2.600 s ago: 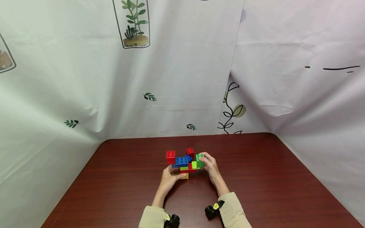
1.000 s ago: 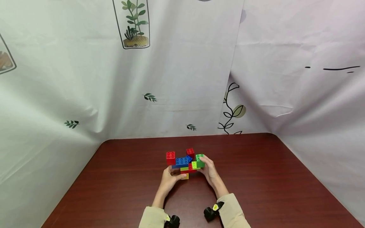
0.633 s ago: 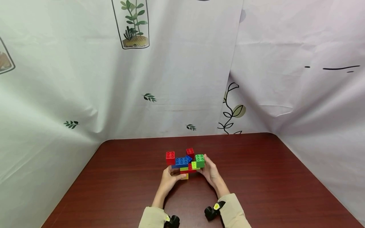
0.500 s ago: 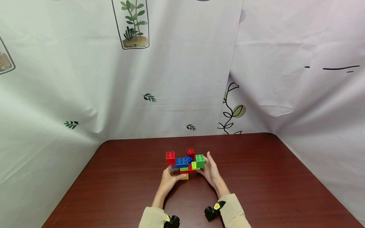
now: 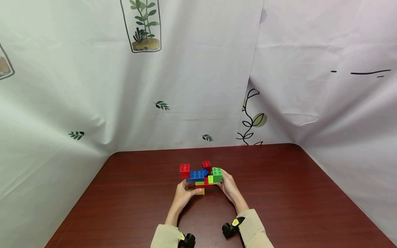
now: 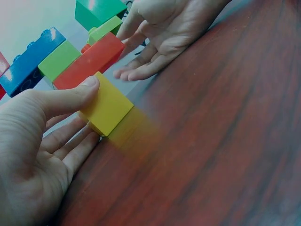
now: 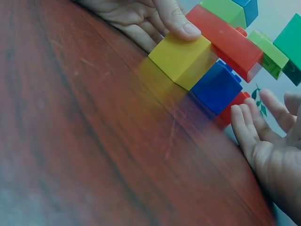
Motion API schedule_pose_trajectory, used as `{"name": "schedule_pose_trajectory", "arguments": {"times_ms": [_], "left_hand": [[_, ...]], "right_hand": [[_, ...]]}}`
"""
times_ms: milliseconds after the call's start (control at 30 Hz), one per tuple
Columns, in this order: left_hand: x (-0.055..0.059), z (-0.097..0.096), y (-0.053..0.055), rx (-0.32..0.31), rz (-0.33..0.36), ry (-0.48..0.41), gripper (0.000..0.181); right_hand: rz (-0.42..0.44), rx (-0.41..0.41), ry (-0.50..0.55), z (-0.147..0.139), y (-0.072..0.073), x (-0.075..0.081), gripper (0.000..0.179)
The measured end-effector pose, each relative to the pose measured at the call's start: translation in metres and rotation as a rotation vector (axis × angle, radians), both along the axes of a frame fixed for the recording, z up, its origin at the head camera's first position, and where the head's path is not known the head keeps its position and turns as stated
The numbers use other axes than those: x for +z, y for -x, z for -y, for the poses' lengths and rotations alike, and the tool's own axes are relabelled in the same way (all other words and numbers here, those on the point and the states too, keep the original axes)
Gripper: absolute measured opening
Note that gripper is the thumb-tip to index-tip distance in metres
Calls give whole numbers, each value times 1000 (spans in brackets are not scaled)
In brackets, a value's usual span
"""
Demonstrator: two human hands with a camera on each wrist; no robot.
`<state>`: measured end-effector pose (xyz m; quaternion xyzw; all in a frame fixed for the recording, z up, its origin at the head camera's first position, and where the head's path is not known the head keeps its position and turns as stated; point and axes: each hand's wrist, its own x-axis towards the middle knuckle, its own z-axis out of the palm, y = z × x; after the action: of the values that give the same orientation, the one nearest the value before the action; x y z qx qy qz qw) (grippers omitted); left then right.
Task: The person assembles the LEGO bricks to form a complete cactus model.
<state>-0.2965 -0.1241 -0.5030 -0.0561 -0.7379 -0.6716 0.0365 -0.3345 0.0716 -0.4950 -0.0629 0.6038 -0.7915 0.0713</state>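
Note:
A model of joined toy building bricks (image 5: 197,176) stands on the table, with blue, red, lime and green bricks spread over a yellow brick (image 6: 112,107) at its base. My left hand (image 5: 181,197) grips that yellow brick, its thumb lying on the near face. At the right end sits a green brick (image 5: 217,175). Close beside it is my right hand (image 5: 228,187), its fingers loosely extended; in the right wrist view they hold nothing. In that view a blue brick (image 7: 217,88) and a red one show low down behind the yellow brick.
The brown wooden table (image 5: 133,210) reaches back to a white printed curtain (image 5: 198,75), which also hangs at both sides. Black wrist cameras (image 5: 229,230) are worn at both beige sleeves (image 5: 255,229).
My right hand has let go of the green brick, its thumb coming off the top; the index finger rose briefly and has lowered again. My left hand and the bricks have stayed put.

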Motion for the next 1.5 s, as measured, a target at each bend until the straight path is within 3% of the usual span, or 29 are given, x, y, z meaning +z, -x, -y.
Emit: {"name": "schedule_pose_trajectory", "arguments": {"times_ms": [333,600,733,833,1000,1267,1400,1500], "left_hand": [[3,0,-2,-45,-9,29,52],[3,2,-3,-76,-7,11,54],[3,3,-2,-80,-4,19,53],[4,2,-2,-79,-7,27,54],[4,1,-3,-68,-2,21,54],[1,6,-5,-102,2,32,56],[2,8,-5,-157,21,10,56],[4,8,-3,-205,21,1,54]], "right_hand": [[8,54,-93,-2,2,0,55],[1,34,-136,2,4,-2,42],[-126,-47,-317,5,5,-2,35],[-268,-88,-458,6,7,-3,32],[-377,-5,-527,6,8,1,40],[-462,149,-586,6,-3,29,47],[-400,198,-510,4,2,25,51],[-416,199,-484,3,12,14,51]]}}
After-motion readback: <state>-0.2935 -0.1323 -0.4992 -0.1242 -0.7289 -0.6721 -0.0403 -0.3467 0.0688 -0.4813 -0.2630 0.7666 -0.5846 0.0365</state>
